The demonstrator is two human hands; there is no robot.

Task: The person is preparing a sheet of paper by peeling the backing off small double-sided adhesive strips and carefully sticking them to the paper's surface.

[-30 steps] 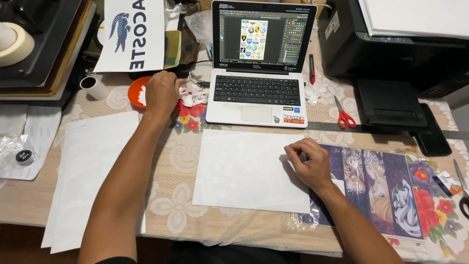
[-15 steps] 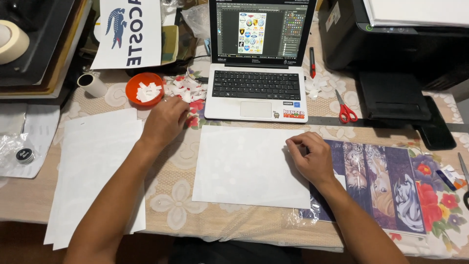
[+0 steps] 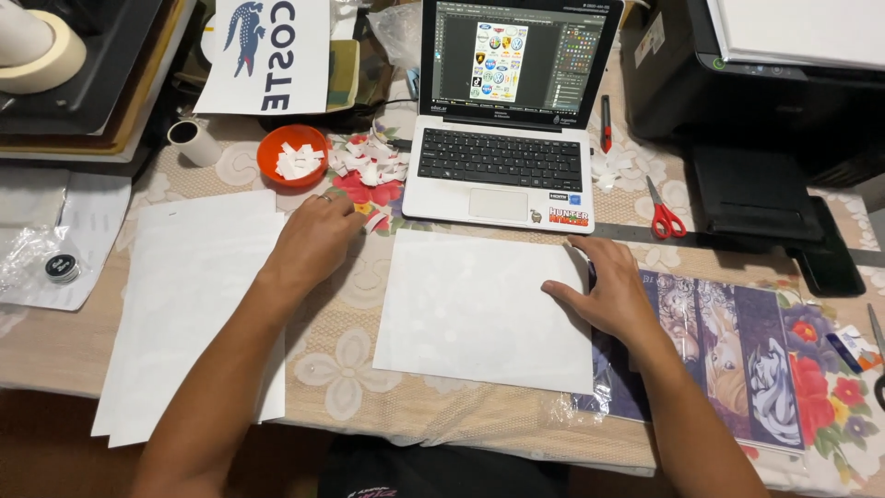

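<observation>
A white sheet of paper (image 3: pixel 479 309) lies flat in front of me on the flowered tablecloth. My right hand (image 3: pixel 604 290) rests palm down on its right edge, fingers spread, over a printed colourful sheet (image 3: pixel 728 346). My left hand (image 3: pixel 318 235) sits on the table left of the sheet, fingers curled near small white scraps (image 3: pixel 369 171); whether it pinches one I cannot tell. An orange bowl (image 3: pixel 291 152) with white pieces stands just beyond it.
An open laptop (image 3: pixel 502 157) stands behind the sheet. Red scissors (image 3: pixel 664 217) and a black printer (image 3: pixel 784 111) are at the right. A stack of white sheets (image 3: pixel 189 304) lies at the left, with a tape roll (image 3: pixel 41 55) at the far left.
My left hand has drawn back from the orange bowl toward me, onto the table beside the white sheet. My right hand has flattened on the sheet's right edge.
</observation>
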